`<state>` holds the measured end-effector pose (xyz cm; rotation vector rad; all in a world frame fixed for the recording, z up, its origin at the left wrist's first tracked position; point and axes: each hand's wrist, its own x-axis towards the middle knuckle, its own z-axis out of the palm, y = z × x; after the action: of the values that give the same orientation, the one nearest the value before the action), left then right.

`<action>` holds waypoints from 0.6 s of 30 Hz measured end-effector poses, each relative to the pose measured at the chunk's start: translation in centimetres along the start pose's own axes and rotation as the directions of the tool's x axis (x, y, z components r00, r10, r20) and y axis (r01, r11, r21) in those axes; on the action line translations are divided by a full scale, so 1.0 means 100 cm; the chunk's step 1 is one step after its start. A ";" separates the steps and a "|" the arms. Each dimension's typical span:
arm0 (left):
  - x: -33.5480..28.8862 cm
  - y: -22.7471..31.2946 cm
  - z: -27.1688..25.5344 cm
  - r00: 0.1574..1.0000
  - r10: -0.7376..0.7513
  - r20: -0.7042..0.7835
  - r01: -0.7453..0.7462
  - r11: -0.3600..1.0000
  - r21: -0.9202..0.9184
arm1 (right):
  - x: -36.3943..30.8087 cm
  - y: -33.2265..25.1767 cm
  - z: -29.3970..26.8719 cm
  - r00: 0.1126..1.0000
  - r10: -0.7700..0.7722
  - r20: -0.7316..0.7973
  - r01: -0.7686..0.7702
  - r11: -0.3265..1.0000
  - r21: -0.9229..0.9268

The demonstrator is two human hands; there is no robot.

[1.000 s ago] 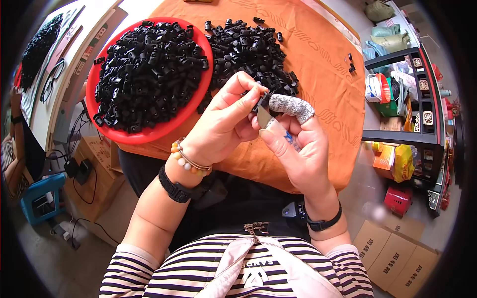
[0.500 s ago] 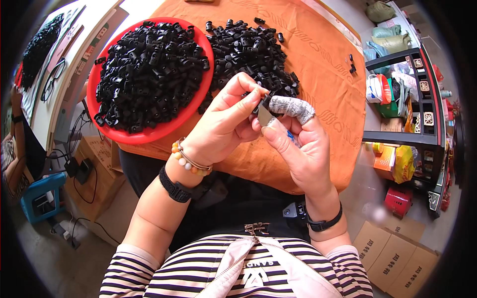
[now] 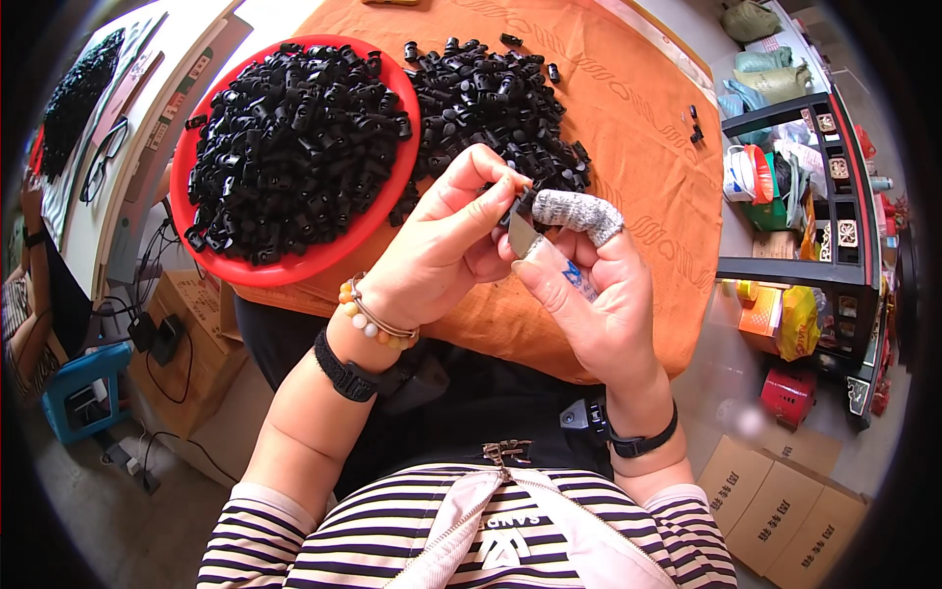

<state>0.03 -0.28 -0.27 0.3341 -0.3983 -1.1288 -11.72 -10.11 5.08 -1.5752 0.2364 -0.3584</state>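
Note:
My left hand (image 3: 427, 240) pinches a small black plastic part (image 3: 524, 200) between thumb and forefinger, over the near side of the table. In my right hand (image 3: 608, 309) is a small knife (image 3: 523, 236), its bare blade up against the part and its handle wrapped in something clear with blue marks. A grey knitted finger sleeve (image 3: 574, 210) covers the right forefinger, which touches the part from the other side. My fingers hide most of the part, so the exact place where the blade meets it is unclear.
A red basin (image 3: 412, 147) heaped with black plastic parts (image 3: 294, 147) stands at the left. Beside it lies a loose pile (image 3: 486, 108) on the orange tablecloth (image 3: 638, 196). Shelves (image 3: 800, 270) stand right; a person's arm (image 3: 34, 285) shows far left.
My right thumb has slid slightly left and down along the knife, and more of the handle shows. The left hand keeps its pinch on the black part with almost no movement.

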 end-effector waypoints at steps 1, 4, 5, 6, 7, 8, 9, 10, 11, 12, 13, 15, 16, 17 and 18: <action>0.000 0.000 0.001 1.000 0.000 -0.014 0.000 1.000 0.000 | 0.000 0.000 0.000 1.000 0.006 0.002 -0.006 1.000 0.009; -0.001 0.000 0.001 1.000 0.002 -0.031 -0.001 1.000 0.009 | 0.002 0.000 0.000 1.000 0.018 0.011 -0.018 0.999 0.035; -0.001 0.001 0.002 0.999 0.002 -0.032 -0.002 1.000 0.018 | 0.002 -0.001 0.000 1.000 0.024 0.018 -0.025 0.998 0.052; -0.001 0.001 0.002 0.999 0.002 -0.032 -0.001 1.000 0.017 | 0.002 0.000 0.000 1.000 0.025 0.017 -0.026 0.998 0.052; -0.001 0.000 0.002 0.999 0.000 -0.034 0.001 1.000 0.017 | 0.002 0.001 -0.001 1.000 0.020 0.012 -0.020 0.998 0.059; 0.000 0.000 0.002 0.999 -0.003 -0.036 0.003 1.000 0.016 | 0.002 0.001 -0.002 1.000 0.015 0.006 -0.015 0.998 0.067; -0.001 0.000 0.001 0.999 -0.002 -0.039 0.003 1.000 0.017 | 0.002 0.001 -0.001 1.000 0.016 0.007 -0.017 0.997 0.070; -0.001 -0.001 -0.001 0.999 -0.010 -0.034 0.010 1.000 0.017 | 0.002 0.001 -0.001 1.000 0.020 -0.007 -0.020 0.997 0.069; -0.002 -0.001 -0.003 0.999 -0.017 -0.029 0.017 1.000 0.016 | 0.001 0.000 -0.001 0.999 0.024 -0.021 -0.023 0.997 0.069; -0.002 -0.001 -0.002 0.999 -0.019 -0.027 0.020 1.000 0.015 | 0.001 -0.001 -0.001 0.999 0.024 -0.024 -0.023 0.997 0.067; -0.002 -0.002 0.000 0.999 -0.021 -0.036 0.021 1.000 0.005 | 0.001 -0.002 0.000 0.999 0.029 -0.036 -0.027 0.997 0.078; -0.001 -0.002 0.001 0.999 -0.024 -0.047 0.023 1.000 -0.004 | 0.000 -0.003 0.000 0.998 0.035 -0.047 -0.031 0.995 0.091; -0.002 -0.002 0.001 0.998 -0.019 -0.052 0.019 1.000 0.003 | 0.000 -0.003 0.000 0.999 0.027 -0.036 -0.025 0.998 0.063; -0.002 -0.002 0.002 0.998 -0.015 -0.058 0.015 1.000 0.009 | 0.000 -0.002 -0.001 0.999 0.020 -0.026 -0.019 0.999 0.035; -0.001 -0.002 0.002 0.998 -0.014 -0.059 0.015 1.000 0.009 | -0.001 -0.001 -0.002 0.999 0.020 -0.025 -0.019 0.999 0.035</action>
<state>-0.27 -0.24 -0.25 0.3778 -0.3499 -1.1291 -11.90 -10.20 5.21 -1.5335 0.2640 -0.3657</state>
